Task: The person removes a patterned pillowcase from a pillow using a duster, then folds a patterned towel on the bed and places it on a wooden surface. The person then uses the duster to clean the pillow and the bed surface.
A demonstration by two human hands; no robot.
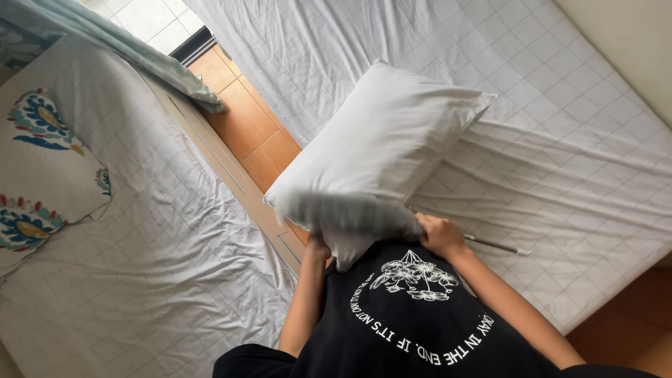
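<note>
White pillow, near edge gripped, both hands

Soft daylight; pillow edge perhaps motion-blurred.

Left hand mostly hidden behind the white pillow, so fingers can't be seen. Pillow's near edge is blurry. Right hand fingers tuck under the pillow, w/ grip hidden. Patterned pillow cut off at left edge. Both beds run off the pic.
</note>
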